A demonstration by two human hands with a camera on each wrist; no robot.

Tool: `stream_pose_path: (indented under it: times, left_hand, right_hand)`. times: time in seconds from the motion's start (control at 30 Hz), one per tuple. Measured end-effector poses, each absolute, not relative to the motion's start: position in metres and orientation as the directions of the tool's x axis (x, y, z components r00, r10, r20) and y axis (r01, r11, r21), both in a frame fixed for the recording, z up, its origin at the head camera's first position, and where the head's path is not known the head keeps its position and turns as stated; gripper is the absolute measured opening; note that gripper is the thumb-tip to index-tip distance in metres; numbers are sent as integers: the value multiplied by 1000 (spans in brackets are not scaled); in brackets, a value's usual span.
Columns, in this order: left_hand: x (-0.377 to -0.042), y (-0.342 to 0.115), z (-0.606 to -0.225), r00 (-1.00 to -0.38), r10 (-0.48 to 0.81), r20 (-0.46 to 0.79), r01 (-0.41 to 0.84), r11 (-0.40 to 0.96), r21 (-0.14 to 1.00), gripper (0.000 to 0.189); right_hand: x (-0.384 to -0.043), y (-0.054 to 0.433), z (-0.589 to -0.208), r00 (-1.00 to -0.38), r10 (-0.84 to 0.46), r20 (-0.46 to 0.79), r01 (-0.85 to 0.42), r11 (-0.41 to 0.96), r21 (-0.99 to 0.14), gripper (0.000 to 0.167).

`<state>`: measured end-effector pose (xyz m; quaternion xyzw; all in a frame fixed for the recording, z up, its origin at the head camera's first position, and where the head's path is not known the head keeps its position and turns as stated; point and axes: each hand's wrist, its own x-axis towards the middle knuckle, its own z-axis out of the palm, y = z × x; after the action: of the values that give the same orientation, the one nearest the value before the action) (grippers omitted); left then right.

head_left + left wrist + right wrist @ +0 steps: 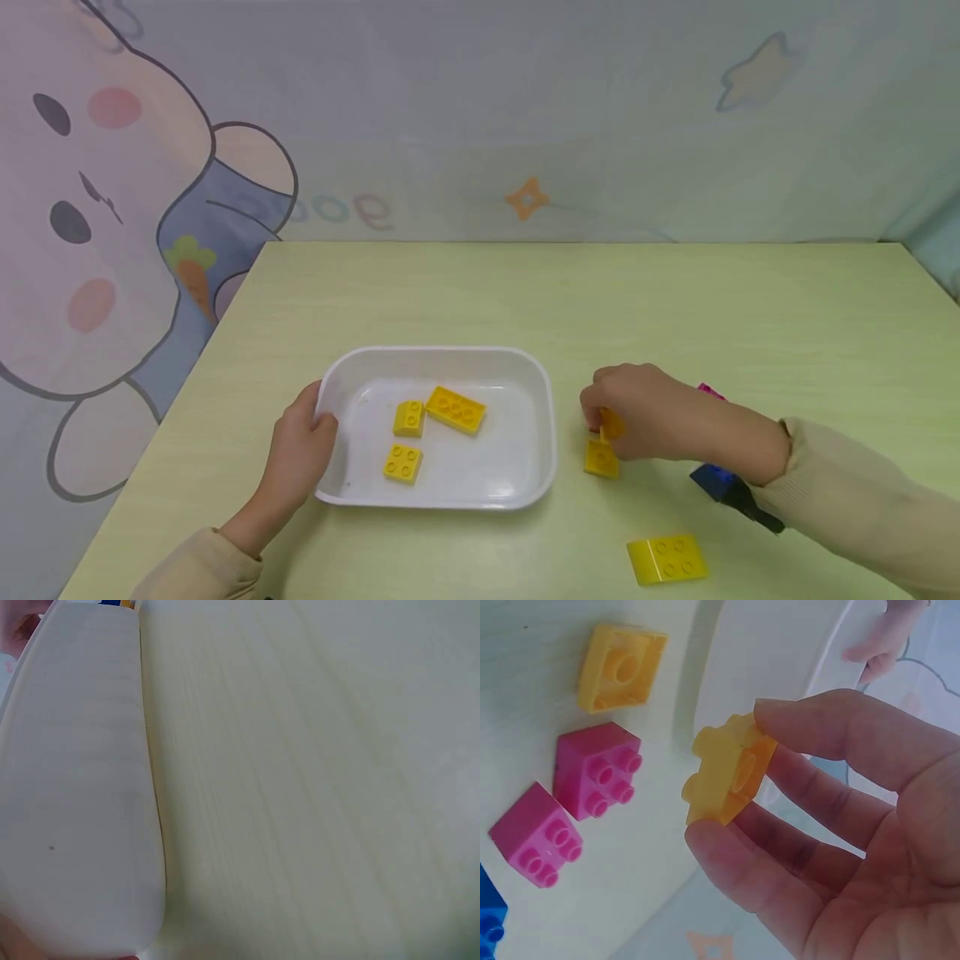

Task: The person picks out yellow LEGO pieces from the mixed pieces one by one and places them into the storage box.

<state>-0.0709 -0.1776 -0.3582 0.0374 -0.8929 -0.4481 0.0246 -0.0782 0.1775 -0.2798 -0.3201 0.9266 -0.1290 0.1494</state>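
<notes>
My left hand [300, 446] grips the left rim of a white plastic tray [549, 417], thumb over the edge. Inside the tray lie several yellow toy building blocks, among them a square one [403, 463] with studs up and a longer one [456, 410] showing its hollow underside. To the right of the tray, my right hand [660, 412] pinches a small yellow building block [731, 772] between thumb and fingertips. Just below that hand in the head view, another yellow block [602, 459] rests on the table, hollow side up.
Two pink blocks [600, 771] [536, 836] and a blue block [489, 922] lie near the right hand. A dark blue and black piece [735, 496] shows beside the right forearm. Nearer the front, a yellow block [667, 558] lies on the table [600, 300]. A printed curtain [450, 108] hangs behind.
</notes>
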Motion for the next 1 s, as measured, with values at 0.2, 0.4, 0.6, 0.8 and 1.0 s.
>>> stream_pose_path:
  times: [0.2,0.4,0.6,0.8,1.0]
  left_hand:
    - [-71,-177,-359,-996,-87,21,-35,594,804,45]
    - [-71,-178,-360,-996,-87,21,-35,594,804,45]
    - [-71,-178,-359,-996,-87,23,-33,592,805,45]
    - [-71,-177,-358,-997,-82,14,-38,591,806,45]
    - [-70,-177,-357,-997,-79,11,-38,588,808,45]
  right_hand:
    - [-82,172,-274,-730,-662,-167,-601,739,-303,22]
    - [-86,163,-266,-712,-684,-155,-631,721,-285,23]
    - [-88,151,-257,-705,-689,-168,-639,719,-272,22]
    - [-89,137,-249,-688,-702,-185,-655,710,-259,20]
    - [-91,122,-243,-679,-697,-233,-650,717,-250,18]
